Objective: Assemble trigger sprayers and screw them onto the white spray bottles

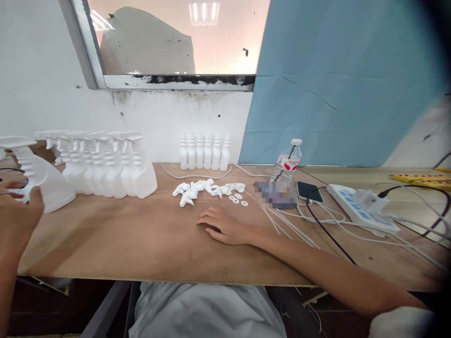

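Observation:
My left hand (pixel 19 209) is at the left edge, thumb and fingers apart, in front of a white spray bottle (pixel 47 180) with a trigger head. I see nothing held in it; part of the hand is cut off by the frame. A row of several similar spray bottles (pixel 109 169) stands upright beside that one. My right hand (pixel 225 227) rests on the wooden table (pixel 141 239), fingers loosely bent and holding nothing. Just beyond it lies a loose pile of white trigger heads (pixel 192 190), with several flat white rings (pixel 238 199) to their right.
Several small white bottles without heads (pixel 204 152) stand against the wall. To the right are a clear drink bottle (pixel 289 162), a phone (pixel 309 191), thin white tubes (pixel 291 225), and a power strip (pixel 362 209) with tangled cables. A blue sheet (pixel 334 84) covers the wall behind.

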Tool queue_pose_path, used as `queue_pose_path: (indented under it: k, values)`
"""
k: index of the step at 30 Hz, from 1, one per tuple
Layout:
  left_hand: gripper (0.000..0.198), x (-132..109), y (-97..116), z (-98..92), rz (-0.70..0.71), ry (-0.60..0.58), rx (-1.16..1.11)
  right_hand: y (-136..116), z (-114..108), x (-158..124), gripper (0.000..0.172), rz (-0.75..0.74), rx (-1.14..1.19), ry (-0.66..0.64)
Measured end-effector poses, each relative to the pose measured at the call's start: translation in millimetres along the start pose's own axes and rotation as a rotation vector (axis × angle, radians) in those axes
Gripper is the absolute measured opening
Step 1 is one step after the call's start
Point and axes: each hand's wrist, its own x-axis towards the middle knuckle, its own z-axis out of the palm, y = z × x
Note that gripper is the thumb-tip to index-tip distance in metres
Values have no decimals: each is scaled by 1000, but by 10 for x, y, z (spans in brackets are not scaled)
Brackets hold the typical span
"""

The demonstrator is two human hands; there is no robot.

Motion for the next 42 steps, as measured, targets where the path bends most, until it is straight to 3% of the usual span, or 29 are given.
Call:
queue_pose_path:
  k: [1,2,4,8,10,12,15,18,22,29,35,39,42]
  values:
    - [40,-48,202,-26,51,12,-15,3,0,2,29,-2,-22,-4]
    - [36,-100,415,-26,136,-47,-90,9,-5,3,28,4,-54,-12]
    - [35,-234,845,58,332,-265,-291,34,-38,-3,27,28,-161,-41]
    - [33,-653,1624,427,808,-515,-436,174,-219,-53,26,173,-409,-85]
    - [37,-864,1943,598,1020,-559,-424,289,-346,-102,29,337,-458,-59]
    - [43,-1009,2197,721,1122,-561,-404,421,-466,-170,29,514,-469,-24]
    - [51,-1093,2431,843,1106,-540,-414,613,-593,-301,25,728,-436,-42]
    - [47,-1097,2492,928,1030,-550,-451,761,-637,-432,19,837,-374,-104]
    - [31,-1099,2423,984,999,-576,-521,873,-608,-528,18,854,-317,-127]
    - [22,-1162,2372,874,1056,-565,-638,936,-535,-500,12,859,-236,-109]
    - [22,-1255,2367,840,1095,-632,-811,945,-444,-465,32,638,-278,38]
    - [22,-1254,2353,866,1148,-647,-844,979,-374,-421,60,568,-303,-34]
    - [22,-1250,2364,847,1108,-670,-881,987,-359,-394,65,559,-287,-49]
